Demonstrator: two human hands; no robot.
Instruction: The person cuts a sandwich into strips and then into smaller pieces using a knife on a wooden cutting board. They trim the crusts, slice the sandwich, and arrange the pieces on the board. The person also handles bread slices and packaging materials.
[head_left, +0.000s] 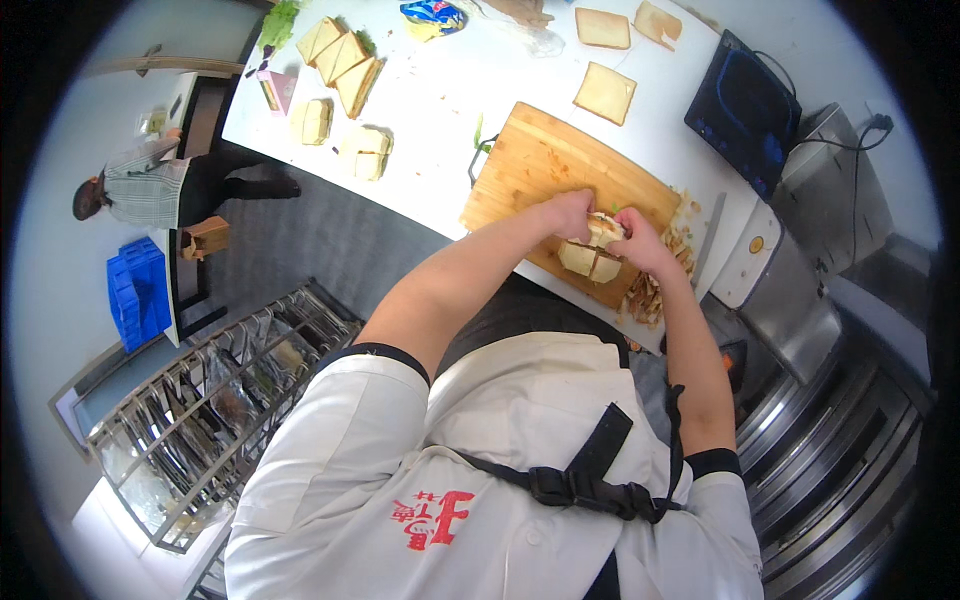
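Note:
On a wooden cutting board (525, 157), my left hand (573, 212) and my right hand (637, 238) grip opposite sides of a crustless sandwich piece (602, 231). Its filling is mostly hidden by my fingers. Just below it on the board, nearer my body, lie more cut sandwich pieces (581, 259), set close together. Bread crust trimmings (651, 294) are heaped at the board's right edge. A long knife (712, 236) lies to the right of them. Bread slices (606, 93) rest on the white table beyond the board.
Triangular sandwiches (341, 60), cut sandwich blocks (365, 152), lettuce (279, 26) and a blue package (433, 16) lie on the table's far left part. A black induction cooker (746, 112) stands at right. A metal rack (225, 405) is at lower left. Another person (146, 184) stands beyond the table.

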